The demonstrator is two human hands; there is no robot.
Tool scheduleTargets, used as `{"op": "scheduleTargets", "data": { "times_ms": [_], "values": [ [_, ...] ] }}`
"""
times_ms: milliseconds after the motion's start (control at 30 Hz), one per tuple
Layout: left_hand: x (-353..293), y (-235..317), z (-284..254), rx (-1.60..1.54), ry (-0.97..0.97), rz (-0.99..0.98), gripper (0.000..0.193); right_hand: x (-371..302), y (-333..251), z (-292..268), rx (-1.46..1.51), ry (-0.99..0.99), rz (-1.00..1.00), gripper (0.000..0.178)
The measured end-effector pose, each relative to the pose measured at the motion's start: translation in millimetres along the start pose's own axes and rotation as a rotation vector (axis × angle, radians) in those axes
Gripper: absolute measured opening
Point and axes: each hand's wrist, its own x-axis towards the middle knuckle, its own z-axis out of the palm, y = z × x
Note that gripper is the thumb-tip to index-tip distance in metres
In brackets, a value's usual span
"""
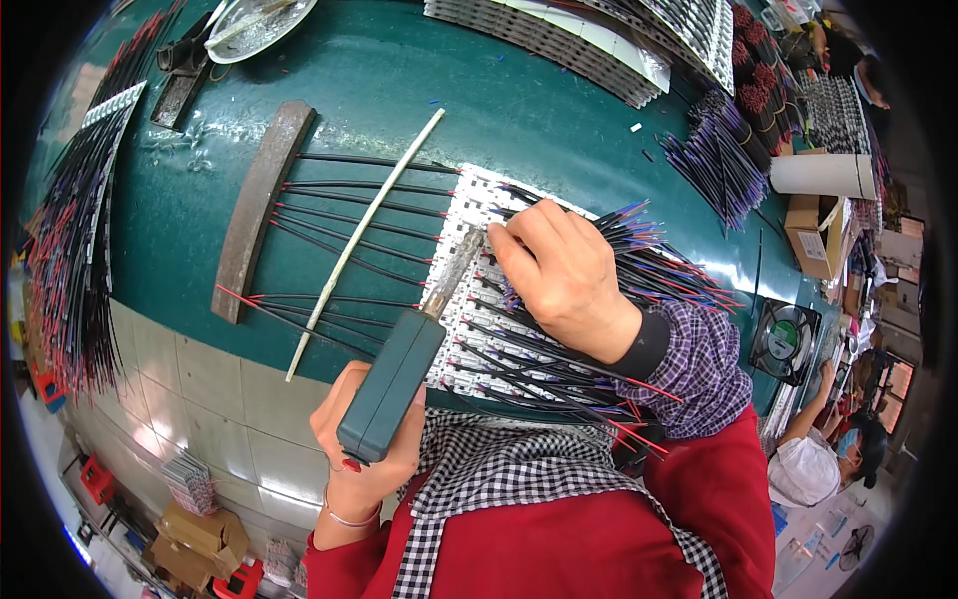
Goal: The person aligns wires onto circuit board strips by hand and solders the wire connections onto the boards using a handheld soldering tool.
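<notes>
My left hand (387,475) is wrapped round a dark green boxy soldering iron (394,379). Its thick, silvery metal tip reaches up and right over a white panel (467,212) of small modules and ends close to my right fingertips. Thumb and fingers of my right hand (564,278) are closed in a pinch at the panel; what lies between them is hidden. Black wires with red ends (369,192) run from the panel's left edge beneath a pale thin stick (364,225) to a worn brown bar (261,215). More black, red and blue wires (649,265) fan out under my right hand and wrist.
On the green table (379,60) stand a white dish (261,28), a stack of white panels (559,45) and wire bundles (714,165). Another wired panel (85,235) hangs at the left edge. A small fan (786,339) sits right. A co-worker (808,464) is beyond it.
</notes>
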Motion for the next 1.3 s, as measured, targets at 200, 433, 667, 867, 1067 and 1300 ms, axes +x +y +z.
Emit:
{"op": "scheduleTargets", "data": {
  "times_ms": [200, 433, 667, 867, 1067, 1300],
  "values": [
    [5.7, 7.3, -2.6, 0.026, -0.017, 0.032, 0.016, 0.2, -0.4, -1.4, 0.005, -0.005, -0.002, 0.022],
    [-8.4, -0.3, -8.3, -0.016, 0.057, -0.027, 0.018, 0.7, 0.9, -0.4, 0.007, 0.004, -0.011, 0.022],
    [-4.3, -4.4, -4.1, -0.062, 0.082, 0.092, 0.025, 1.3, 2.7, -10.8, 0.051, -0.107, 0.026, 0.025],
    [-21.0, -6.3, -11.3, -0.030, 0.127, -0.106, 0.028, 18.9, 16.2, -68.2, 0.149, 0.129, 0.135, 0.046],
    [-18.6, -11.2, -7.8, -0.170, 0.102, -0.034, 0.037, 17.8, -2.8, -59.9, 0.150, -0.214, 0.239, 0.062],
    [-24.8, -12.3, -11.4, 0.030, 0.088, -0.004, 0.031, -4.8, -2.6, -23.7, 0.205, -0.134, 0.154, 0.039]
  ]
}}
